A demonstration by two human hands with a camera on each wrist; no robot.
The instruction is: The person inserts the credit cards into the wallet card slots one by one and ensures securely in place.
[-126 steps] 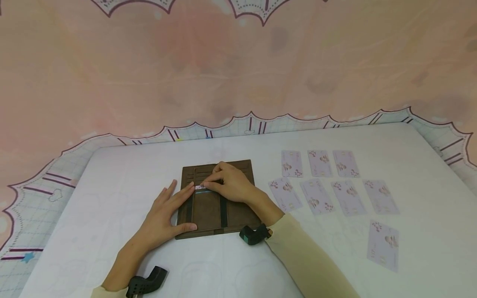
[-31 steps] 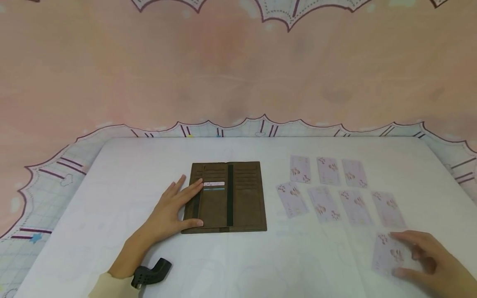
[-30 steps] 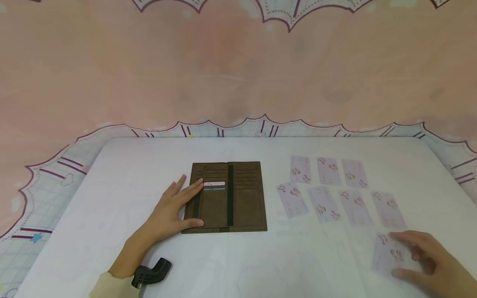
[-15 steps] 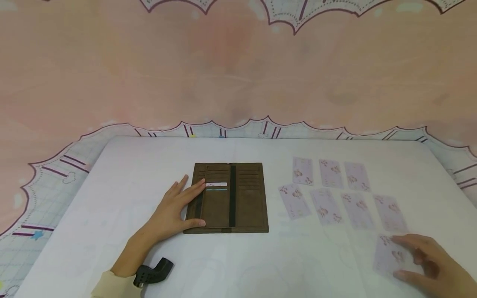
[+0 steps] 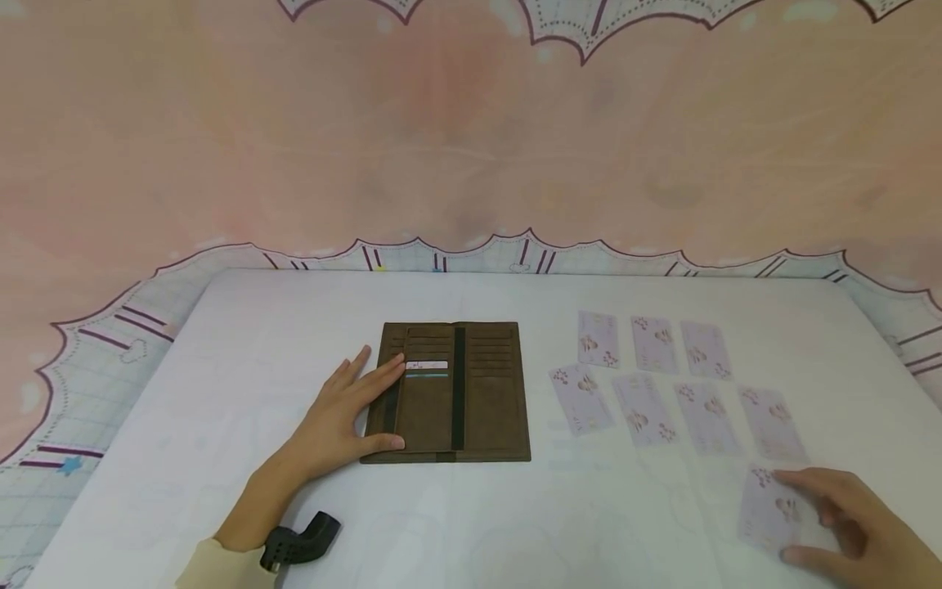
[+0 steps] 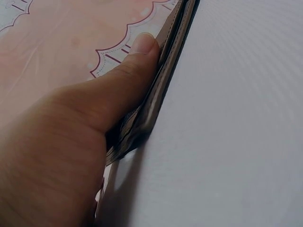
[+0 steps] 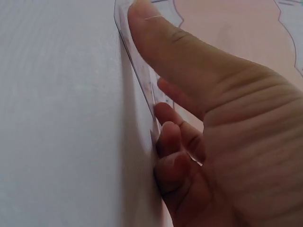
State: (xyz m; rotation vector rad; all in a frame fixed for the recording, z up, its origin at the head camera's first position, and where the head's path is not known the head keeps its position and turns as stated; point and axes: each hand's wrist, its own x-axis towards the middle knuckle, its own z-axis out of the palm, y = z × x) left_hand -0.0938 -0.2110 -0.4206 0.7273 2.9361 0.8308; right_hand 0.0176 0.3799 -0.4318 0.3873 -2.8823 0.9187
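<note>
An open brown wallet [image 5: 496,417] lies flat on the white table, a pink-white card edge [image 5: 427,366] showing in its left pocket above a thin blue strip. My left hand [image 5: 331,429] rests on the wallet's left edge, fingers and thumb spread; the left wrist view has its thumb along the stitched edge [image 6: 158,92]. At the lower right, my right hand [image 5: 861,519] holds a pale purple card [image 5: 765,507] with dark red print by its edges, index finger at the top and thumb at the bottom. In the right wrist view, the other fingers [image 7: 173,165] curl beside that card's edge.
Several matching cards lie in two rows right of the wallet, among them a back-row card [image 5: 598,339] and a front-row card [image 5: 581,401]. A patterned cloth [image 5: 441,164] is beyond the table [image 5: 471,523]. A black wrist device [image 5: 302,540] sits on my left wrist.
My right hand has left the wallet's pocket and gone to the card at the lower right, where it has barely moved over the last second. My left hand stays on the wallet.
</note>
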